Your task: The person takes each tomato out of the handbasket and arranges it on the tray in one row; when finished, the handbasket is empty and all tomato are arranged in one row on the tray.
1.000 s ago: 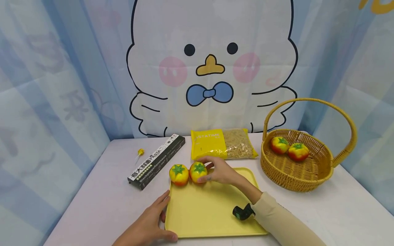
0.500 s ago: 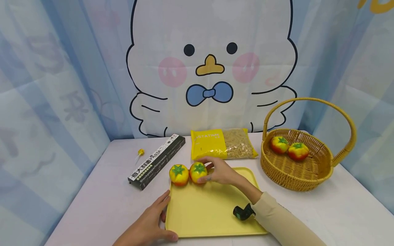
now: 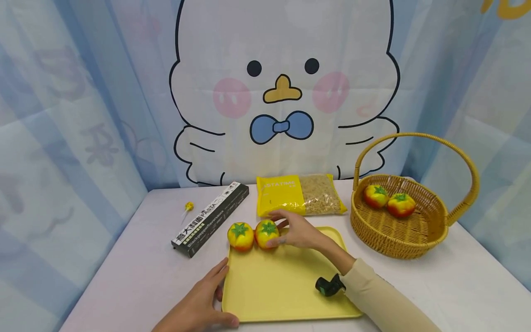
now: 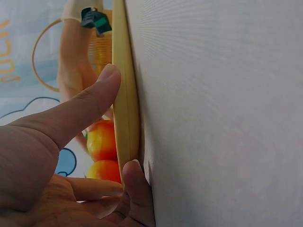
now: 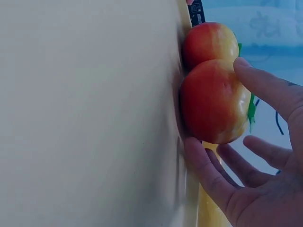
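The wide-spread left hand (image 3: 202, 300) should steady the tray (image 3: 269, 288); the right hand (image 3: 297, 231), gripping the mid-frame tomato (image 3: 266, 234), should squeeze lightly.

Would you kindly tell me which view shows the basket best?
The head view: the whole basket shows, handle and two tomatoes inside included. The left wrist view catches only part, behind the right arm and tray; the right wrist view shows none.

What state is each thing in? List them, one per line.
Tray, flat, touched by left hand
Left fruit, leaves up
Right fruit, leaves up, right hand around it
Basket, upright, handle up, holding two fruits
Box, lying flat
Bag, lying flat, filled
Lollipop, lying down
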The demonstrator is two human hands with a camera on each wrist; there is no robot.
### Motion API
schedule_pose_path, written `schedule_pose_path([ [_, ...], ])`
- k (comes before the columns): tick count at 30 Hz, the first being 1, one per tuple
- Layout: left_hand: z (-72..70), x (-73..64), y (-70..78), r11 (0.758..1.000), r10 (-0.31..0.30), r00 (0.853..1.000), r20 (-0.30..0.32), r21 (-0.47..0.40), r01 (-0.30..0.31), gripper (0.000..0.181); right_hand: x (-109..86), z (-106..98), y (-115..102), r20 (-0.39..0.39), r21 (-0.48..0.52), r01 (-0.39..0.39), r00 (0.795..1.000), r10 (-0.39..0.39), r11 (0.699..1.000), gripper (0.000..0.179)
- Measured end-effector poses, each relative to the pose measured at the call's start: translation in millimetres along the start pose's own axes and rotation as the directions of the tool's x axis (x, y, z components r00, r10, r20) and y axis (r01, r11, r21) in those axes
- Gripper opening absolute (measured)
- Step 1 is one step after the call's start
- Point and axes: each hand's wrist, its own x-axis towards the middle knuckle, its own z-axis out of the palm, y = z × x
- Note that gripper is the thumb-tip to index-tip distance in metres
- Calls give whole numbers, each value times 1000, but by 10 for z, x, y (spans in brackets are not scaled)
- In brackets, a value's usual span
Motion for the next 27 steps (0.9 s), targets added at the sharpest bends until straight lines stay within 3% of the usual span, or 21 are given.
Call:
schedule_pose_path([
  [9,1,7,-2,1000,4,1000,5,-9,-4,125,-157,-226,14,-15,12,-13,1000,13,1000,84],
  [16,-2,11,-2,1000,-10,1000,5,-1,10,127,-285,-456,56,-69,57,-25,997,29,998,77],
  [27,0,8,2,1000,-18,1000,5,10,18,129,-501,-893,124,-193,-83,-20,981,4,996,51],
])
